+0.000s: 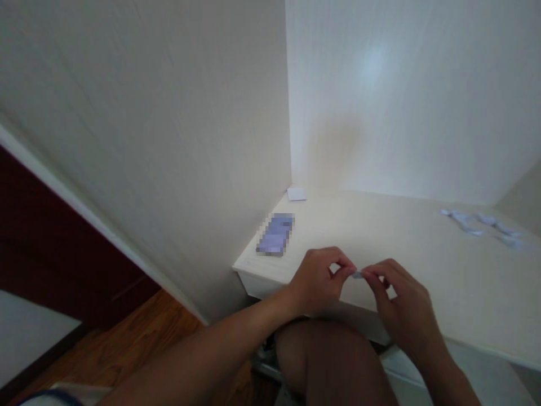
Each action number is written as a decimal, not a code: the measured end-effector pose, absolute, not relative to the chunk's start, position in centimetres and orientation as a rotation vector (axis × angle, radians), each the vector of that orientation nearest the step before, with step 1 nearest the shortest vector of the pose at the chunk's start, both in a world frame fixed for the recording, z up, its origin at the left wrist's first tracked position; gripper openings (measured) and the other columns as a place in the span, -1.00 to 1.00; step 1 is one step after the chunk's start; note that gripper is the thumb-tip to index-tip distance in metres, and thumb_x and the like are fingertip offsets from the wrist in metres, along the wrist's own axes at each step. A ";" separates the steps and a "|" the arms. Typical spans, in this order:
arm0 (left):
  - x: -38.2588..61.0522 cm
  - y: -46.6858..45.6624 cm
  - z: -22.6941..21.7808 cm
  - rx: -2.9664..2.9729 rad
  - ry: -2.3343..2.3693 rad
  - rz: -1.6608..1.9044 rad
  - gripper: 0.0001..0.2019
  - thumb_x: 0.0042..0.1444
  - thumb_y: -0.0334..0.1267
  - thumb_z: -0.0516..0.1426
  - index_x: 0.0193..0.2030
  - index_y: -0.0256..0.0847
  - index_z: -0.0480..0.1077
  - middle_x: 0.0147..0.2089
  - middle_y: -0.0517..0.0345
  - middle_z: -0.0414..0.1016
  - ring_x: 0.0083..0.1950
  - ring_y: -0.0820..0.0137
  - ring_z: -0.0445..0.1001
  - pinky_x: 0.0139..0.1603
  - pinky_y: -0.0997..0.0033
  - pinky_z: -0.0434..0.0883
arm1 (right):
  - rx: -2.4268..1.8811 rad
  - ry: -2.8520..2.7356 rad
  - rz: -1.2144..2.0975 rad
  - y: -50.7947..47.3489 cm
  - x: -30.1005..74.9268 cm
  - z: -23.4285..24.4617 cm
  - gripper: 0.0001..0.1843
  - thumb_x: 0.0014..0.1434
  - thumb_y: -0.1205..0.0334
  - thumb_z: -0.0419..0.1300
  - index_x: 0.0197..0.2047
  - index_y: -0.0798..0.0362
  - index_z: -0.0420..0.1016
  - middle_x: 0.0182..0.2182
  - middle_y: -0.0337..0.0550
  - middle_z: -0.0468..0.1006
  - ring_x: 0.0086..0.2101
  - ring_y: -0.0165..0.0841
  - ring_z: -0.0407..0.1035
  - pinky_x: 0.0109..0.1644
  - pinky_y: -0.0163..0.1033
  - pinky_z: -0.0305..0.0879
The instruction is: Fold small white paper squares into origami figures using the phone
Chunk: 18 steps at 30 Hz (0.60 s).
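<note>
Between my two hands, just above the front part of the white desk [380, 225], is a small whitish piece, perhaps paper [357, 274]. My left hand [319, 279] pinches its left end between thumb and forefinger. At the other end, the thumb and forefinger of my right hand [403, 299] are closed on it too. Most of the piece is covered by the fingertips. Several crumpled or twisted white paper pieces [462, 221] lie at the right rear of the desk.
A purplish-blue flat item [275, 234], blurred out, lies near the desk's left edge. Behind it, a small white card or paper [296, 194] rests in the corner. A tall pale panel [190, 141] bounds the left side, and another wall [401, 101] stands at the back.
</note>
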<state>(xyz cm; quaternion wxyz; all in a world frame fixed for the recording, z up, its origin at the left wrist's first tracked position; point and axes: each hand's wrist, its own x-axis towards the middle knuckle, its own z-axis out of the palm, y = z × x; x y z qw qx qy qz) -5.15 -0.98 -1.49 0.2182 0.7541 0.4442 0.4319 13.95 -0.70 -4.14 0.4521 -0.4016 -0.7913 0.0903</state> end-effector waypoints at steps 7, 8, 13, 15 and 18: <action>-3.8 3.7 -4.6 2.040 1.228 1.189 -0.85 0.23 -0.25 0.20 -0.25 -0.27 0.57 -0.28 0.06 0.63 -0.34 0.40 0.54 -0.32 0.43 0.51 | -1.042 -2.053 0.133 4.1 14.6 -6.1 -0.81 0.36 0.31 0.09 -0.28 0.04 0.50 -0.32 -0.10 0.52 -0.28 -0.23 0.41 -0.15 -0.13 0.29; -3.8 4.0 -5.1 1.949 1.219 1.194 -0.82 0.24 -0.21 0.20 -0.22 -0.26 0.58 -0.26 0.05 0.63 -0.34 0.40 0.56 -0.35 0.44 0.52 | -1.054 -2.044 0.121 4.3 14.5 -6.4 -0.80 0.35 0.33 0.09 -0.30 0.04 0.49 -0.33 -0.10 0.52 -0.29 -0.22 0.40 -0.16 -0.13 0.28; -3.9 4.5 -6.6 1.572 1.162 1.211 -0.72 0.23 -0.07 0.21 -0.19 -0.29 0.54 -0.29 0.03 0.60 -0.37 0.35 0.59 -0.45 0.40 0.58 | -1.082 -2.019 0.108 4.4 14.3 -6.8 -0.81 0.33 0.34 0.09 -0.31 0.03 0.48 -0.35 -0.12 0.52 -0.31 -0.24 0.40 -0.19 -0.15 0.25; -3.9 4.5 -6.7 1.567 1.145 1.194 -0.72 0.25 -0.06 0.20 -0.19 -0.28 0.51 -0.29 0.05 0.58 -0.37 0.36 0.59 -0.45 0.41 0.57 | -1.094 -2.018 0.109 4.4 14.4 -6.8 -0.82 0.32 0.34 0.09 -0.30 0.03 0.47 -0.35 -0.12 0.51 -0.32 -0.24 0.40 -0.19 -0.15 0.24; -3.9 4.5 -6.3 1.680 1.166 1.172 -0.75 0.30 -0.10 0.14 -0.18 -0.26 0.49 -0.26 0.06 0.57 -0.34 0.38 0.58 -0.43 0.47 0.53 | -1.106 -2.033 0.127 4.4 14.5 -6.8 -0.82 0.32 0.33 0.08 -0.31 0.03 0.46 -0.36 -0.12 0.49 -0.33 -0.24 0.39 -0.20 -0.16 0.22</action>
